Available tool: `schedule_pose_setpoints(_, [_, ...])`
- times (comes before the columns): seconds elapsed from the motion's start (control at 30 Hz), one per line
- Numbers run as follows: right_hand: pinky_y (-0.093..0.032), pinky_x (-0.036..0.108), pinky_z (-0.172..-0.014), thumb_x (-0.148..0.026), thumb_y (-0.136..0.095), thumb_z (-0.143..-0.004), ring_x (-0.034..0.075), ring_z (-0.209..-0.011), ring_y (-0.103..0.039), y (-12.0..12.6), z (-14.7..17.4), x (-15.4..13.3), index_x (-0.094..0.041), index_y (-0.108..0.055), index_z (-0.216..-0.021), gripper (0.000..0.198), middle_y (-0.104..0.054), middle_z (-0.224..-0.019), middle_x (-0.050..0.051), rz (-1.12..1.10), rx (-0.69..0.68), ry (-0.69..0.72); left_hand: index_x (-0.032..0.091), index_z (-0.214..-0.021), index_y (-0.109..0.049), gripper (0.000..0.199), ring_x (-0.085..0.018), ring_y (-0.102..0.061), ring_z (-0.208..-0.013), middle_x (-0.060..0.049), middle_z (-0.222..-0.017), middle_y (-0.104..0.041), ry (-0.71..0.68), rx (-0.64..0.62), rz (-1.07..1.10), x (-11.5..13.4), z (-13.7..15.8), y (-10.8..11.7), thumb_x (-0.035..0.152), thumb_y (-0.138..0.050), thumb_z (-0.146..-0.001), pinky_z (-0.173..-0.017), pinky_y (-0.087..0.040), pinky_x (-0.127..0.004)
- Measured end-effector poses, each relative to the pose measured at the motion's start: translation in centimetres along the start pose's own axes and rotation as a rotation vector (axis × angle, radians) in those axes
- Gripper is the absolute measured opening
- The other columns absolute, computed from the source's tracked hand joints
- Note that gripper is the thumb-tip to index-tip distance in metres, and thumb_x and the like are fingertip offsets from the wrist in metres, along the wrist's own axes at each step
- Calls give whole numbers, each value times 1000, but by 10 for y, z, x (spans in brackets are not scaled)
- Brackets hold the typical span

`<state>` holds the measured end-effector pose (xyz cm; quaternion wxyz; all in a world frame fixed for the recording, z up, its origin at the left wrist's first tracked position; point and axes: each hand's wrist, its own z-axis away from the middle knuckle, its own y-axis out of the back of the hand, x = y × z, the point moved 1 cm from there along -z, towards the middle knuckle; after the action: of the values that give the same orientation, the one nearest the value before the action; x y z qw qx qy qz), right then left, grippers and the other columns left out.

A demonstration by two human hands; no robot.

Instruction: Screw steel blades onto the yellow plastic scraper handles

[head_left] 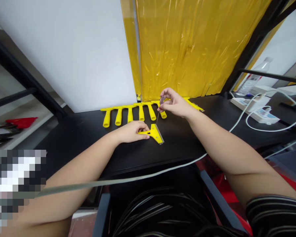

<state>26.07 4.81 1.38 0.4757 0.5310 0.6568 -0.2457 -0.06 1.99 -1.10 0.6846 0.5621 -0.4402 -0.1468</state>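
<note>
My left hand is closed round the handle of a yellow scraper, whose wide head with a metal blade edge points right, just over the black tabletop. In my right hand a screwdriver is pinched by its small purplish handle. Its thin shaft slants down to the far corner of the scraper head; whether the tip touches a screw I cannot tell. Behind both hands, several more yellow scrapers lie in a row, handles toward me, partly hidden by my right hand.
A white power strip with cables lies at the right, near a clear plastic bottle. One white cable crosses in front of my arms. Yellow film and a white panel stand behind the black table.
</note>
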Motion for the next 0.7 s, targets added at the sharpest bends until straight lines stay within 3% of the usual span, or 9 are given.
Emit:
schedule_pose_setpoints(0.33, [-66, 30, -67, -34, -77, -81, 14, -78, -72, -24, 9, 6, -29, -41, -115, 50, -55, -105, -1, 55, -28, 37, 17, -109, -77, 44, -21, -64, -84, -9, -102, -72, 10, 7, -10, 1, -1, -1, 55, -71, -88, -75, -48, -32])
schedule_pose_setpoints(0.7, [-67, 30, -65, -34, -79, -82, 11, -73, -68, -28, 12, 8, -29, -43, -112, 47, -54, -106, -1, 48, -38, 70, 19, -107, -75, 39, -21, -65, -87, -9, -106, -72, 2, 19, -18, 0, 0, -2, 52, -72, -88, -76, -50, -32])
